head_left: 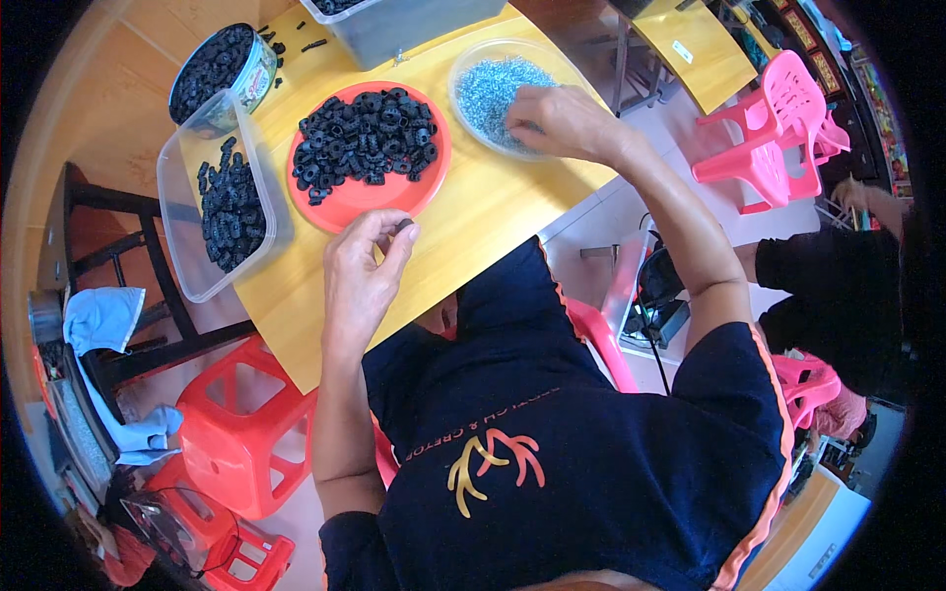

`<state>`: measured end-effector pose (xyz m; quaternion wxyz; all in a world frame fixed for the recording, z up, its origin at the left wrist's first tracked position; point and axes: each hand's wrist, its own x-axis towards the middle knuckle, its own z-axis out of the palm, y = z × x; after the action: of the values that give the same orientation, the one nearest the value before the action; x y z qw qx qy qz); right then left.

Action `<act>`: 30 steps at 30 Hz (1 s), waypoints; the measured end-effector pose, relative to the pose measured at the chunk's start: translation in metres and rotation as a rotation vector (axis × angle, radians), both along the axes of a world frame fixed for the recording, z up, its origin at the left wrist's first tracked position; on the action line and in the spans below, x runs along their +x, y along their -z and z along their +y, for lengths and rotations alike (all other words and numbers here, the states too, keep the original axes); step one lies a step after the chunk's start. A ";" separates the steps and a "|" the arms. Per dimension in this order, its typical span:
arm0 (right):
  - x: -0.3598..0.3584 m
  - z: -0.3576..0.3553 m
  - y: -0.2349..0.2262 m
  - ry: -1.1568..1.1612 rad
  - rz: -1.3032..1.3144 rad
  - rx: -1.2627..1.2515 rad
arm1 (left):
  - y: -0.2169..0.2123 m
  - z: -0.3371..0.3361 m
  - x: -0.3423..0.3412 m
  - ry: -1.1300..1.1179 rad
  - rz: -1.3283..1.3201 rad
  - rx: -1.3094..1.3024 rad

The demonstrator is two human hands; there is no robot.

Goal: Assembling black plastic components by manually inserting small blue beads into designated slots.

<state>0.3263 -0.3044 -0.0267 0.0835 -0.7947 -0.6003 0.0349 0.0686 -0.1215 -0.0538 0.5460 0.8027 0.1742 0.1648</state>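
My left hand (363,271) is pinched closed at the near edge of a red plate (430,192), with a small black plastic part (403,226) between thumb and fingertips. Many like black parts (365,138) are heaped on that plate. Over a clear round tub (460,71) at the right, my right hand (564,122) dips its bent fingers among small shiny pale-blue pieces (490,91). Its fingertips press together; whatever they hold is too small to make out.
Left of the plate stands a clear rectangular box (177,222) of assembled-looking black parts. Behind it is a round tub (258,81) of black pieces, and a grey bin (414,25) at the table's far edge. Red stools (232,433), pink chairs (764,138) and another person (838,286) surround the yellow table (473,217).
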 end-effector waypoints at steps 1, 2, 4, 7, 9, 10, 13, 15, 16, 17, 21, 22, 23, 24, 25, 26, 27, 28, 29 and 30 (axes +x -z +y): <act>0.001 0.000 0.002 0.000 0.000 -0.001 | 0.000 0.000 0.000 0.000 0.000 -0.001; 0.003 0.000 0.004 0.036 -0.015 -0.001 | 0.000 -0.001 0.000 -0.004 0.002 -0.025; 0.004 0.000 0.004 0.070 -0.030 -0.002 | 0.001 -0.001 0.000 -0.010 0.005 -0.049; 0.000 0.002 0.000 0.139 -0.015 0.077 | 0.005 -0.002 0.000 -0.011 -0.029 -0.111; -0.003 0.003 -0.006 -0.032 0.053 0.114 | 0.006 -0.003 0.000 -0.002 -0.034 -0.155; -0.004 0.003 -0.007 -0.031 0.052 0.114 | 0.006 -0.004 0.001 -0.002 -0.034 -0.154; -0.006 0.005 -0.009 -0.041 0.049 0.016 | 0.005 -0.006 0.002 0.012 0.001 -0.158; -0.007 0.006 -0.011 -0.007 0.053 -0.032 | 0.007 -0.007 0.002 0.021 -0.015 -0.178; -0.005 0.006 -0.010 -0.007 0.053 -0.031 | 0.006 -0.007 0.002 0.021 -0.015 -0.177; -0.003 0.006 -0.007 -0.001 0.076 0.001 | 0.006 -0.008 0.002 0.025 -0.004 -0.193; -0.004 0.009 -0.007 -0.060 0.025 0.027 | 0.004 -0.010 0.003 0.022 0.013 -0.205; -0.005 0.012 -0.008 -0.063 0.025 0.028 | 0.004 -0.010 0.002 0.019 0.013 -0.204; -0.007 0.014 -0.010 -0.046 0.006 -0.015 | 0.004 -0.009 0.002 0.020 0.014 -0.206; -0.008 0.016 -0.011 -0.029 -0.013 -0.058 | 0.003 -0.009 0.002 0.019 0.014 -0.209; -0.008 0.017 -0.012 -0.031 -0.013 -0.058 | 0.003 -0.009 0.002 0.017 0.014 -0.208; -0.009 0.018 -0.012 -0.028 -0.027 -0.075 | 0.002 -0.009 0.002 0.018 0.027 -0.215; -0.009 0.019 -0.012 -0.025 -0.041 -0.092 | 0.002 -0.009 0.002 0.019 0.040 -0.223; -0.008 0.019 -0.010 -0.029 -0.041 -0.091 | 0.002 -0.008 0.002 0.014 0.040 -0.223; -0.005 0.018 -0.007 -0.021 0.009 -0.017 | 0.004 -0.007 0.002 0.012 0.024 -0.270; -0.002 0.016 -0.005 -0.013 0.060 0.058 | 0.004 -0.006 0.002 0.010 0.007 -0.318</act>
<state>0.3247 -0.2886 -0.0216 0.1242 -0.7865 -0.6035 0.0417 0.0707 -0.1273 -0.0580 0.6665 0.7075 0.1960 0.1296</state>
